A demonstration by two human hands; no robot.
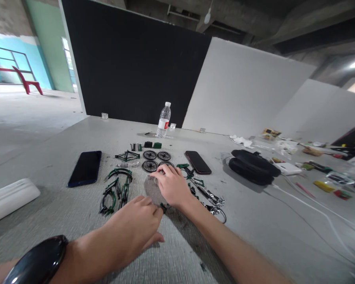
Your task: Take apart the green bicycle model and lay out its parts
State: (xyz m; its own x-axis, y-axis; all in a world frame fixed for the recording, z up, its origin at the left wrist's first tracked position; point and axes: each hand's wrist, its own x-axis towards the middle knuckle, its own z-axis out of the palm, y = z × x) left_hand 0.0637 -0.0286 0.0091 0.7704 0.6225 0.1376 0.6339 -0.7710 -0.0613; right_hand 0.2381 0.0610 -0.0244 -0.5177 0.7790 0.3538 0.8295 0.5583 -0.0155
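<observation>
My left hand (136, 228) pinches a small black part (163, 207) between thumb and fingers, low over the grey table (254, 221). My right hand (173, 185) rests palm down just beyond it, fingertips on a small clear bag (150, 180) beside several black spoked wheels (150, 165). Left of the hands lie green and black model bicycle frame pieces (115, 189). Chrome and black small parts (210, 197) lie to the right of my right wrist.
A dark blue phone (85, 168) lies at the left, another dark phone (198, 162) right of the wheels. A water bottle (164, 120) stands behind. A black case (253, 165), white cable (313, 211) and scattered tools sit at the right; a white object (8, 199) at the left edge.
</observation>
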